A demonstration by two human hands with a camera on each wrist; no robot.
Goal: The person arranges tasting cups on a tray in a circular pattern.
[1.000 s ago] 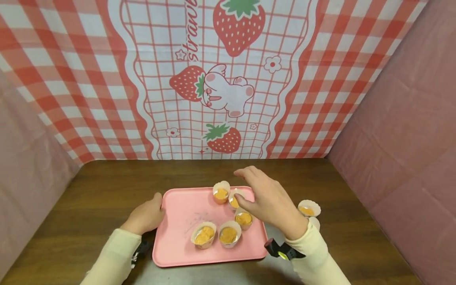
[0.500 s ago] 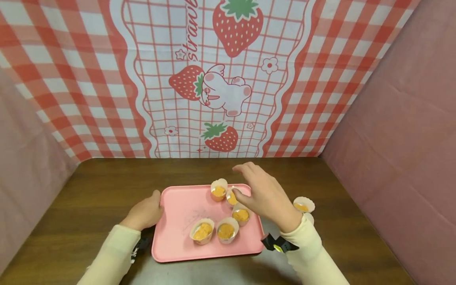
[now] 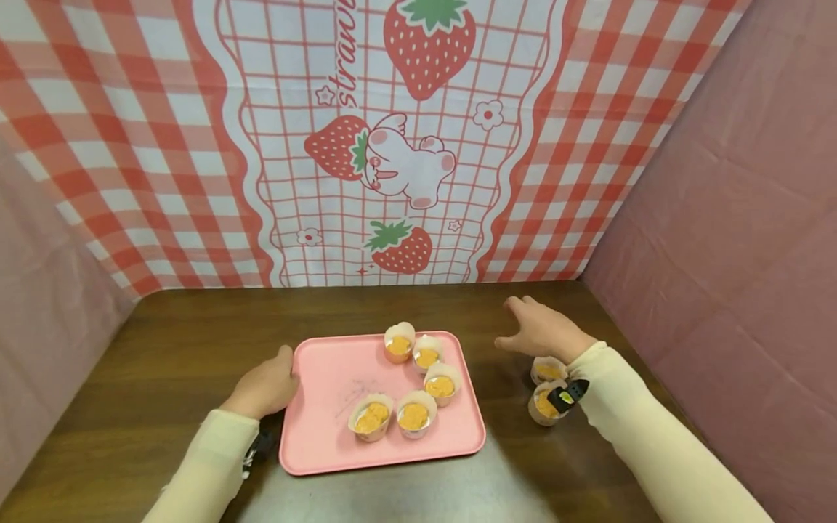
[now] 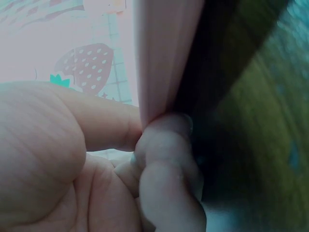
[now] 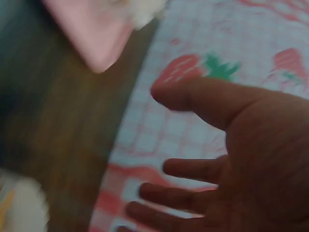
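A pink tray (image 3: 320, 407) lies on the table, its left rim pinched between the thumb and curled fingers of my left hand (image 3: 264, 385); the left wrist view shows the fingers under the tray's edge (image 4: 161, 63). Several cupcakes in pale paper cups stand on its right part, among them a front one (image 3: 372, 418) and a back one (image 3: 399, 344). My right hand (image 3: 546, 330) is in the air right of the tray, fingers apart, holding nothing. Below its wrist two more cupcakes stand on the table, a farther one (image 3: 546, 371) and a nearer one (image 3: 544, 404), partly covered by the wrist strap.
The brown wooden table (image 3: 209, 319) runs back to a red-and-white checked cloth (image 3: 176, 181) with strawberries printed on it. Pink cloth (image 3: 713, 218) hangs along the right side, and more hangs on the left.
My right hand has moved right, from above the tray's right side to near the two cupcakes on the table. The left hand keeps its hold on the tray. The head view has shifted slightly.
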